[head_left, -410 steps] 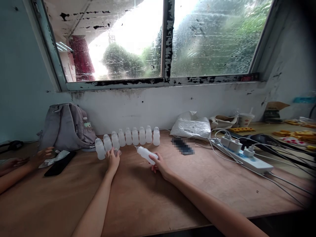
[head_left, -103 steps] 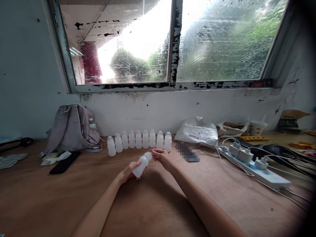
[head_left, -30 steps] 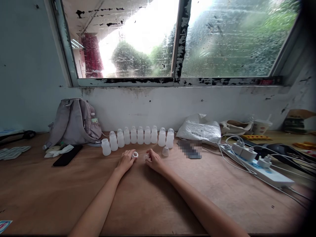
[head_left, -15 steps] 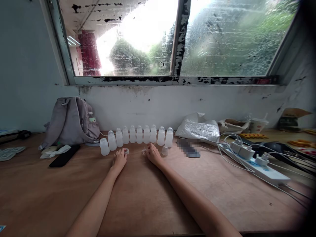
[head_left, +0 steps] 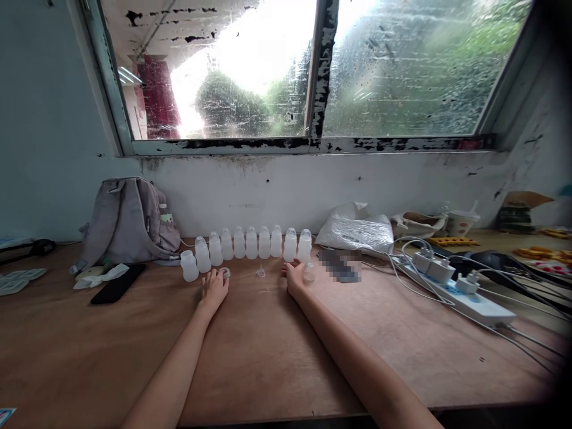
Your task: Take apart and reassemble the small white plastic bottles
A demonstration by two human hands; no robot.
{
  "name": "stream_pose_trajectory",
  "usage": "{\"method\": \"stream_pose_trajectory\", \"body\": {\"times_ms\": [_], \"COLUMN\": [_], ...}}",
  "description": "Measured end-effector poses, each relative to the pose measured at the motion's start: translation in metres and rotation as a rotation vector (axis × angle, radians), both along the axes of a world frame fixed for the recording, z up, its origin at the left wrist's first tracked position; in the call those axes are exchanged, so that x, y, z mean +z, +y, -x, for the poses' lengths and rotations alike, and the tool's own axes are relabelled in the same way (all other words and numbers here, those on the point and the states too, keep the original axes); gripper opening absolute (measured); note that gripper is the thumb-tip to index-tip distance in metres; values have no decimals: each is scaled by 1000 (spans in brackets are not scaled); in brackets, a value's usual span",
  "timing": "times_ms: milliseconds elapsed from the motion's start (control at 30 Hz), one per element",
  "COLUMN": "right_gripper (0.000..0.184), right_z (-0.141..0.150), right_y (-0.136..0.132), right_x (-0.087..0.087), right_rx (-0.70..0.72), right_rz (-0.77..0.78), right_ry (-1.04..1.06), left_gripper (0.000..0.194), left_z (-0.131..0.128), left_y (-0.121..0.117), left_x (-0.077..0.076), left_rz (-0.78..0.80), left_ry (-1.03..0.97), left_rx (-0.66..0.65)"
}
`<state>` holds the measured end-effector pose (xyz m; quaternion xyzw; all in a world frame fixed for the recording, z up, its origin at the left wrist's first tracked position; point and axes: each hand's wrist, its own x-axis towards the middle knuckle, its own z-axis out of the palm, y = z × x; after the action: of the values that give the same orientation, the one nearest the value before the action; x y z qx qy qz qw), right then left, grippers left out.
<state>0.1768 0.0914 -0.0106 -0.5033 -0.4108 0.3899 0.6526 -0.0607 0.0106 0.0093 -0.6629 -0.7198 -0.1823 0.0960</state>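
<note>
My left hand lies on the table with its fingers apart, its index side against a small whitish screw ring. Just left of it stands a baby bottle without a cap. My right hand rests open on the table below the right end of the bottle row. A clear bottle cap sits close against its right side; whether they touch is hard to tell. Between the hands lies a clear teat. Several capped baby bottles stand in a curved row behind.
At the back left is a grey backpack, with a black phone and a tissue before it. A silver padded bag lies back right, near a blurred-out object. A power strip with chargers and cables runs along the right.
My right hand has moved away from the teat, rightward to the clear cap, which has shifted slightly right. The teat now lies free. My left hand stays by the ring.
</note>
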Motion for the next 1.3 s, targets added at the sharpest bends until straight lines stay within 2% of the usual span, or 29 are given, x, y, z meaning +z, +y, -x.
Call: {"method": "stream_pose_trajectory", "body": {"times_ms": [133, 233, 333, 433, 500, 633, 700, 733, 800, 867, 933, 967, 1067, 1100, 1167, 1200, 1300], "right_gripper": [35, 31, 28, 27, 26, 26, 26, 27, 26, 25, 28, 32, 47, 51, 55, 54, 44], "right_z": [0, 0, 2, 3, 2, 1, 1, 2, 5, 11, 19, 23, 30, 29, 24, 20, 9], "right_y": [0, -4, -8, -13, -15, -22, -27, -30, -39, -49, -60, -65, -74, -74, -72, -71, -69], "right_x": [3, 5, 6, 7, 7, 7, 8, 10, 14, 21, 30, 34, 44, 45, 47, 48, 53], "right_rx": [-30, -4, 14, 38, 61, 107, 132, 145, 167, 190, 251, 314, 563, 604, 588, 557, 527], "right_rz": [66, 59, 31, 6, -4, -20, -32, -38, -59, -74, -58, -36, 67, 107, 150, 138, 29], "right_ry": [110, 138, 148, 163, 171, 158, 136, 124, 79, 32, 45, 87, 229, 249, 226, 191, 95], "left_gripper": [33, 34, 35, 36, 40, 30, 27, 27, 29, 34, 37, 37, 35, 34, 34, 35, 36], "left_z": [-1, 2, 12, 27, 37, 50, 50, 49, 41, 27, 7, -4, -34, -41, -51, -54, -57], "left_y": [0, 4, 13, 26, 36, 46, 42, 37, 21, 1, -18, -25, -34, -34, -31, -30, -31], "left_x": [1, 12, 35, 66, 82, 98, 103, 107, 114, 119, 113, 104, 61, 45, 17, 9, 2], "left_rz": [-75, -239, -444, -557, -543, -310, -256, -283, -413, -576, -664, -644, -392, -339, -192, -97, -44], "left_ry": [-23, -58, -43, -41, -54, -25, -21, -38, -127, -314, -581, -705, -982, -1077, -1251, -1314, -1516], "left_rx": [28, 46, 65, 131, 191, 209, 188, 182, 156, 57, -99, -171, -369, -386, -421, -464, -535]}}
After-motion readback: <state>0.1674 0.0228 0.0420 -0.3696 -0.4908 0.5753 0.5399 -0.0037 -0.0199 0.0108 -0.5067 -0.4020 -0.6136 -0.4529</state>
